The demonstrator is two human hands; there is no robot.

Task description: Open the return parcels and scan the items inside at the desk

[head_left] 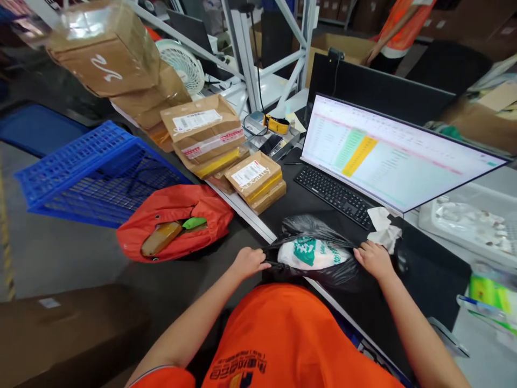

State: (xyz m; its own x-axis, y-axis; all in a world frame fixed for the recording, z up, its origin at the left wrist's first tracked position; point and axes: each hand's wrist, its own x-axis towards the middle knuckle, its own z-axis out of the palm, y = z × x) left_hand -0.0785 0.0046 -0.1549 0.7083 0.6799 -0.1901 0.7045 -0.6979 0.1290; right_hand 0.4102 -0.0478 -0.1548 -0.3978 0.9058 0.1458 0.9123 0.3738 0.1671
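Observation:
A black plastic bag [311, 225] is stretched wide at the front edge of the desk. Inside its mouth lies a white plastic-wrapped bundle [329, 257] with green printing; what it wraps is hidden. My left hand [249, 262] pinches the bag's left edge, and my right hand [374, 258] grips the right edge. Close behind my right hand is a crumpled white tissue [385, 230]. To the left of my left hand, an open red bag [214, 215] has a brown taped package [162, 238] and something green in its mouth.
Beyond the bag stand a keyboard [333, 194] and a large monitor [388, 151]. Cardboard parcels [208, 132] are piled at left, near a blue crate [92, 178]. A white tray [476, 215] sits at right. Another person in orange [404, 27] is at the back.

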